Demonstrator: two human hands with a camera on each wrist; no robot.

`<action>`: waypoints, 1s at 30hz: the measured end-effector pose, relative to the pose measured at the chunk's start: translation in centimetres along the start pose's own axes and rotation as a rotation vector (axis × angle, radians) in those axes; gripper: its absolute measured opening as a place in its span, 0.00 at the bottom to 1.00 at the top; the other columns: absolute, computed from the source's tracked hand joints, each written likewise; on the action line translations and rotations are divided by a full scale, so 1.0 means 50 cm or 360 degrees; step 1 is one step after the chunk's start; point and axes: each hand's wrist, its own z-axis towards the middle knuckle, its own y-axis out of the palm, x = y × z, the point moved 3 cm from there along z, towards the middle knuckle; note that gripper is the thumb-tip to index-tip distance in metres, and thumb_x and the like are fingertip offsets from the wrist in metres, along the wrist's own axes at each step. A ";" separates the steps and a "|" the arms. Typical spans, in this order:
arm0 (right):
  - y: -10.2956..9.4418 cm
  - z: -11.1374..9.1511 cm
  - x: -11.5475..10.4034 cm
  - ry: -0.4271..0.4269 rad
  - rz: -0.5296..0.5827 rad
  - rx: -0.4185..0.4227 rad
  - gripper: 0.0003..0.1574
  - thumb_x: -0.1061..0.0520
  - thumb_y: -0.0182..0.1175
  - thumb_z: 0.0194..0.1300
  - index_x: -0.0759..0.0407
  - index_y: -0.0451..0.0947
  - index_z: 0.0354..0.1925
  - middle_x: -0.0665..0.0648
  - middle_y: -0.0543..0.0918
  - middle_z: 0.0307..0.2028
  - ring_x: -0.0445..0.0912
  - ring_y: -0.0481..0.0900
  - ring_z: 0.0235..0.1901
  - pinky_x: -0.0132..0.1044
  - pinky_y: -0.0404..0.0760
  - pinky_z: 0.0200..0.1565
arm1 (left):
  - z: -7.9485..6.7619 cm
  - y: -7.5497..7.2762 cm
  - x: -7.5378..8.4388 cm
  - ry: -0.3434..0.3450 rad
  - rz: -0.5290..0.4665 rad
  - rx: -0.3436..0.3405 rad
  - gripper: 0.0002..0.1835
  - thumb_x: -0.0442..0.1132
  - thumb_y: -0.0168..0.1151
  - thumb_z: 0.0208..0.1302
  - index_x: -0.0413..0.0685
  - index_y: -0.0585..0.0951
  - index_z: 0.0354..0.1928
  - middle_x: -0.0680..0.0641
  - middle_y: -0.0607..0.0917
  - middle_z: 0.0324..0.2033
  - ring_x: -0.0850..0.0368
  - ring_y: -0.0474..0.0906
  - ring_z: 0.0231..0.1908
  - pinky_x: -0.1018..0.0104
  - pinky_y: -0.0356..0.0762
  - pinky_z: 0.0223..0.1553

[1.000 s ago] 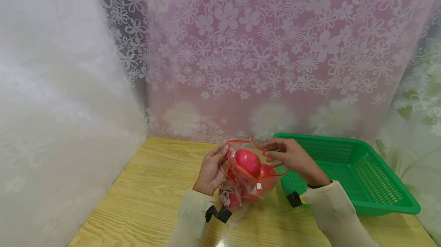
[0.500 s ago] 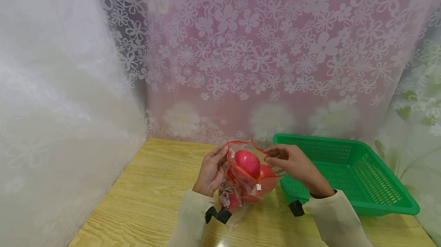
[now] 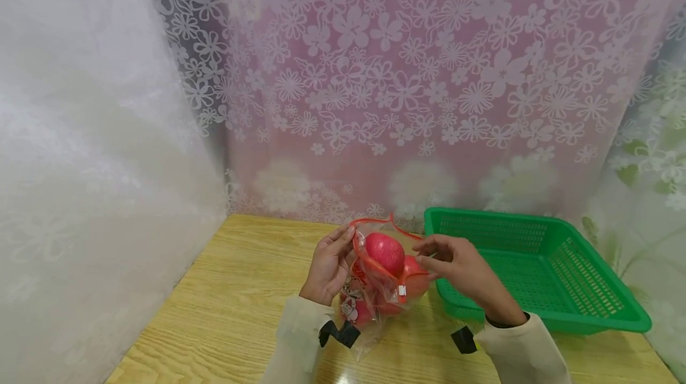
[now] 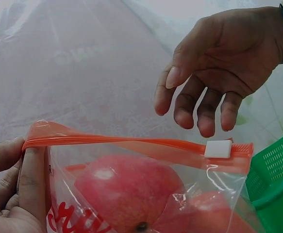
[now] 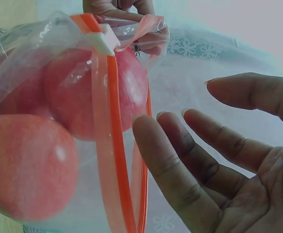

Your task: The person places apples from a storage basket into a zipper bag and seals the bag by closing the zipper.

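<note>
A clear zip bag [image 4: 207, 187] with an orange zipper and a white slider [image 4: 218, 149] holds several red apples [image 3: 384, 253]. My left hand [image 3: 328, 265] pinches the bag's left edge at the zipper, thumb against fingers. The bag's mouth is spread apart, with one apple high in the opening. My right hand [image 3: 463, 268] is by the right side of that mouth, fingers loosely bent and apart. In the right wrist view, the fingertips [image 5: 143, 121] are close to the orange zipper; whether they touch it I cannot tell. Nothing shows between thumb and fingers of this hand.
On the wooden table [image 3: 241, 289], a green plastic basket [image 3: 605, 265] stands to the right, just beyond the right hand. A pink flowered curtain [image 3: 348, 104] hangs behind the table. White sheeting [image 3: 107, 193] covers the left side.
My right hand has shifted slightly to the right and toward me. The bag's right edge has drawn a little inward. My left hand keeps its grip in the same place.
</note>
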 end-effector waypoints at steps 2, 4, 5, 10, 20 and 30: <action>0.002 -0.005 0.002 0.0003 -0.0026 0.0014 0.20 0.54 0.61 0.67 0.66 0.77 0.51 0.63 0.81 0.46 0.50 0.81 0.39 0.39 0.85 0.35 | 0.000 0.000 -0.001 0.0000 -0.0007 0.0002 0.16 0.30 0.47 0.74 0.46 0.85 0.35 0.50 0.85 0.30 0.65 0.83 0.29 0.77 0.82 0.35; 0.005 -0.010 0.003 0.0021 -0.0029 0.0027 0.19 0.54 0.62 0.67 0.66 0.77 0.50 0.63 0.82 0.44 0.50 0.81 0.39 0.39 0.84 0.35 | 0.000 -0.001 -0.001 0.0000 -0.0008 0.0002 0.16 0.30 0.47 0.74 0.47 0.85 0.35 0.50 0.85 0.30 0.65 0.83 0.29 0.77 0.82 0.35; 0.006 -0.012 0.004 0.0029 -0.0027 0.0036 0.18 0.54 0.62 0.67 0.66 0.78 0.49 0.63 0.82 0.43 0.51 0.81 0.39 0.39 0.84 0.35 | 0.000 -0.002 -0.002 0.0000 -0.0008 0.0003 0.16 0.29 0.47 0.74 0.47 0.85 0.35 0.50 0.85 0.30 0.65 0.83 0.29 0.77 0.82 0.35; 0.012 -0.020 0.006 0.0017 -0.0013 0.0054 0.17 0.57 0.62 0.67 0.69 0.77 0.47 0.62 0.82 0.39 0.54 0.81 0.37 0.37 0.85 0.33 | 0.001 -0.003 -0.003 0.0001 -0.0011 0.0002 0.16 0.29 0.47 0.74 0.46 0.85 0.35 0.50 0.85 0.30 0.65 0.83 0.29 0.77 0.82 0.35; 0.026 -0.033 0.021 0.0034 0.0048 0.0023 0.17 0.56 0.62 0.66 0.70 0.77 0.45 0.62 0.83 0.37 0.48 0.81 0.32 0.38 0.85 0.32 | 0.003 -0.003 -0.004 0.0001 -0.0018 -0.0022 0.16 0.29 0.46 0.74 0.46 0.85 0.36 0.50 0.85 0.30 0.66 0.82 0.29 0.78 0.82 0.33; 0.039 -0.042 0.036 0.0097 0.0105 -0.0013 0.18 0.54 0.62 0.67 0.69 0.78 0.46 0.63 0.82 0.39 0.47 0.81 0.33 0.39 0.86 0.33 | 0.002 -0.002 -0.006 0.0005 -0.0017 -0.0001 0.16 0.29 0.46 0.74 0.46 0.85 0.36 0.49 0.85 0.31 0.65 0.83 0.30 0.78 0.82 0.34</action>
